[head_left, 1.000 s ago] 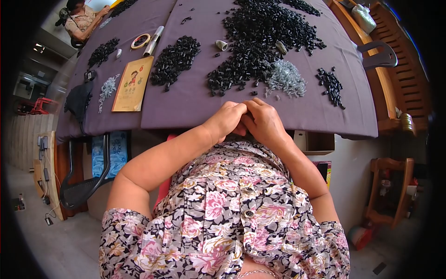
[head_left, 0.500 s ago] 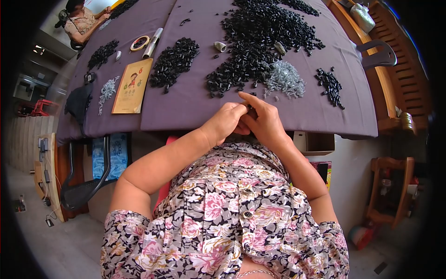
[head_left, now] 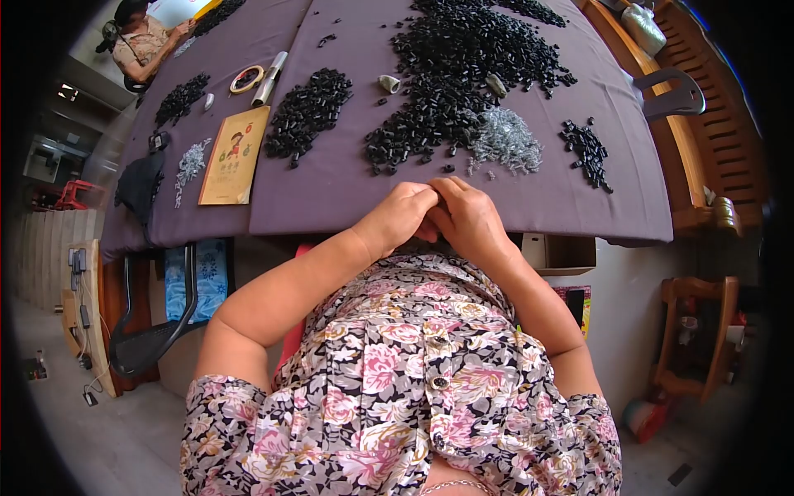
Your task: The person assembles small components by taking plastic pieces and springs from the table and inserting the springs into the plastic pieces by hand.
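Observation:
My left hand (head_left: 400, 217) and my right hand (head_left: 468, 213) meet at the table's front edge, fingers curled in and touching. What they pinch, if anything, is hidden behind the fingers. Just beyond them spreads a large heap of small black cylindrical pieces (head_left: 451, 99). At its near right side lies a pile of small clear pieces (head_left: 506, 140). A separate mound of black pieces (head_left: 309, 112) is to the left, and a smaller group of black pieces (head_left: 585, 153) sits to the right.
On the purple cloth (head_left: 331, 202) lie a yellow booklet (head_left: 231, 157), a tape roll (head_left: 247, 79) and a silvery roll (head_left: 270, 78). Another person (head_left: 145, 45) sits at the far left corner. Chair backs (head_left: 674, 95) flank the table, and an open box (head_left: 558, 254) is underneath.
My right hand's fingers have folded down toward the left hand; its index finger was raised and stretched before. A dark piece that showed between the hands is now hidden.

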`<state>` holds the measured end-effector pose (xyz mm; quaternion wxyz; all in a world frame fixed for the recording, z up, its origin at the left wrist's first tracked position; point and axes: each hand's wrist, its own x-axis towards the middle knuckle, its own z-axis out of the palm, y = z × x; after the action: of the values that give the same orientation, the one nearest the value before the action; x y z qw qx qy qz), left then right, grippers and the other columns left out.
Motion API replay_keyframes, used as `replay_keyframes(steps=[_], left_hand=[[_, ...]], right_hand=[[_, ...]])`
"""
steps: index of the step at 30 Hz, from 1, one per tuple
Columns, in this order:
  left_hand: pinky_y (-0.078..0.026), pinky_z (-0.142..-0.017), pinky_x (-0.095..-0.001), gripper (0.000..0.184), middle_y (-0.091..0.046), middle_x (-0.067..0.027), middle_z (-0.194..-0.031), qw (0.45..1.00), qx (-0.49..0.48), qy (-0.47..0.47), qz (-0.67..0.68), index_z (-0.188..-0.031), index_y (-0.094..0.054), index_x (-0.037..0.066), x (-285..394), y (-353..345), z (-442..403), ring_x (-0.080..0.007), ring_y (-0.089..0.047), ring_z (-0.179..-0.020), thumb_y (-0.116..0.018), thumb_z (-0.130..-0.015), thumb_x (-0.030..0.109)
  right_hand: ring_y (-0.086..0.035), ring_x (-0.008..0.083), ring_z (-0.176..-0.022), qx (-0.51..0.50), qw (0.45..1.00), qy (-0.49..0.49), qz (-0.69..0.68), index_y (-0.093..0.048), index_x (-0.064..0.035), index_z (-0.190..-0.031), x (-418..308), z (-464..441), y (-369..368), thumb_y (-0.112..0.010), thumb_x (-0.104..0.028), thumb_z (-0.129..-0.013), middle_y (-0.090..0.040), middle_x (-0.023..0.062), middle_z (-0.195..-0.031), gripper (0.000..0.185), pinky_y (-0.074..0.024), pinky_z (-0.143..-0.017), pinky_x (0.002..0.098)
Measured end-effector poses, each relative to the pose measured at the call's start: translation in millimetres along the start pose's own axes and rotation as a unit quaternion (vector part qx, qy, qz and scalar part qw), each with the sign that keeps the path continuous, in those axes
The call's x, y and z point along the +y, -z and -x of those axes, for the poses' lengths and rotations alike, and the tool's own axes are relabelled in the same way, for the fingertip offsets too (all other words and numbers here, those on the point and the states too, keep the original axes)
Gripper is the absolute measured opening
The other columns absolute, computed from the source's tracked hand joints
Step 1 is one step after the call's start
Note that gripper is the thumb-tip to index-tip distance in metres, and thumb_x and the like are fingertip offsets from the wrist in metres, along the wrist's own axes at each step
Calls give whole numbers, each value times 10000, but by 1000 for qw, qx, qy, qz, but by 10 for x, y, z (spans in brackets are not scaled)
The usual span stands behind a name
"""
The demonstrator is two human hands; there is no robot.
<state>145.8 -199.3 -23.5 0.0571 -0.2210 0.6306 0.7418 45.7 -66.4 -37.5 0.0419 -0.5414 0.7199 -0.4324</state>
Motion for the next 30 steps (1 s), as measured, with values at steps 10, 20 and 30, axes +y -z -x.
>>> replay_keyframes(steps=[10,20,30], left_hand=[[-591,-696,-283,314,-712,-76,-924,998,-19,-17,56,-1060,-666,20,-41,-5,-8,-134,-686,-738,-478,-1053,270],[-595,-822,-339,296,-708,-75,-982,990,-54,-16,131,-1099,-651,26,-130,41,40,-154,-701,-849,-462,-1069,251],[-542,-749,-295,300,-694,-71,-969,954,70,-199,-213,-1153,-661,38,102,196,-63,-140,-661,-775,-568,-1030,296]], right_hand=[[-661,421,-888,14,999,-11,-43,-641,8,-1059,47,-1,5,-693,-84,-840,-670,210,-978,243,-536,-753,451],[-662,421,-883,-6,999,-17,-49,-656,-4,-1096,23,-4,55,-676,-96,-862,-678,207,-967,252,-536,-767,438],[-567,99,-679,87,974,-203,-51,-724,-37,-1130,349,-144,571,-770,-105,-850,-720,84,-866,291,-506,-648,280]])
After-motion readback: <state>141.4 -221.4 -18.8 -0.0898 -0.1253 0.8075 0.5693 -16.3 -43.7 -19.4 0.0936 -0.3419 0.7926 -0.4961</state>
